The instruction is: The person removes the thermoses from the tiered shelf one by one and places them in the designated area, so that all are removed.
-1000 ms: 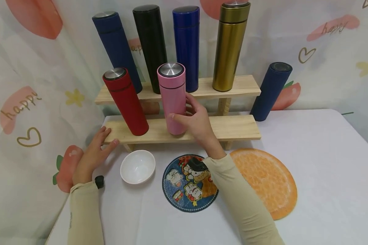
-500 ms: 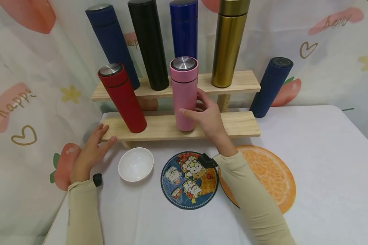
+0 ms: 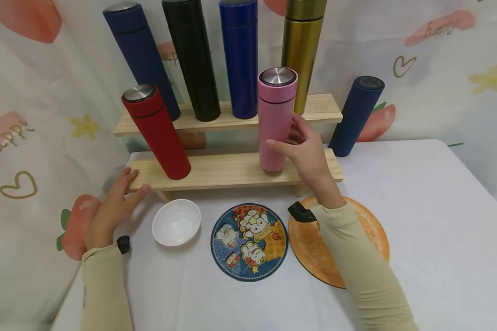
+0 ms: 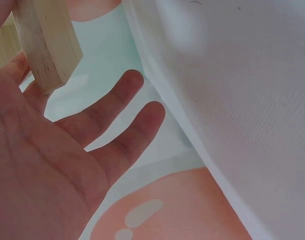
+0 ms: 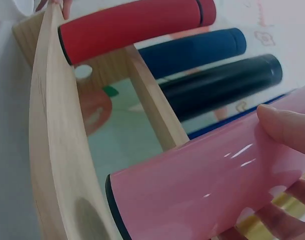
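Observation:
My right hand (image 3: 310, 154) grips a pink thermos bottle (image 3: 276, 124) from the right, thumb in front and fingers behind. The bottle stands upright, its base close over the lower board of a two-tier wooden rack (image 3: 228, 168); in the right wrist view a dark shadow lies on the board beside that base. My left hand (image 3: 112, 207) holds the left end of the same lower board. Seen from the left wrist, the board's end (image 4: 50, 50) sits between thumb and forefingers, with the other two fingers stretched out. Left of the pink bottle stands a red thermos (image 3: 157, 133).
On the upper tier stand a navy bottle (image 3: 142, 59), a black one (image 3: 192, 59), a blue one (image 3: 240, 59) and a gold one (image 3: 304, 41). Another navy bottle (image 3: 356, 117) stands right of the rack. In front lie a white bowl (image 3: 176, 223), cartoon mat (image 3: 249, 257) and orange mat (image 3: 314, 257).
My right hand has carried the pink bottle rightward along the lower board, from in front of the blue bottle to in front of the gold one. The left hand stays at the board's end.

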A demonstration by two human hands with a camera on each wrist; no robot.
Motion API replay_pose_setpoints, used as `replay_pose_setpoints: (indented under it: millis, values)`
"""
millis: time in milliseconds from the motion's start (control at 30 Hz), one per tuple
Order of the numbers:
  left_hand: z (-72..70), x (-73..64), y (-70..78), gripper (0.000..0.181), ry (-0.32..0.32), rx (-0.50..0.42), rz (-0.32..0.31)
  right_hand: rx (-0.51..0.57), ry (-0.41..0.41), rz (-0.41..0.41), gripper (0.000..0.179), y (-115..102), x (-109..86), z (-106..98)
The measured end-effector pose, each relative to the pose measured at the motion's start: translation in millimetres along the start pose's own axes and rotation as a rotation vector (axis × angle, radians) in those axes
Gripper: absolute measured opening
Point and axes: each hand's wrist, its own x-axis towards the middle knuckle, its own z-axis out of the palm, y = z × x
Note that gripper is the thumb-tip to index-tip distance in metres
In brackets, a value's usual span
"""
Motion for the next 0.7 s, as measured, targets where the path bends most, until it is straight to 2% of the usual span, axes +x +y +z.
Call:
replay_pose_setpoints:
  millis: [267, 700]
  values:
    - [-0.3, -1.0, -0.7, 0.086, 0.001, 0.015, 0.003, 0.015, 0.072, -0.019, 0.072, -8.1, -5.8, -26.8]
    - [1.2, -0.3, -3.6, 0.082, 0.015, 0.02, 0.05, 0.034, 0.169, -0.052, 0.065, -12.7, -13.7, -64.5]
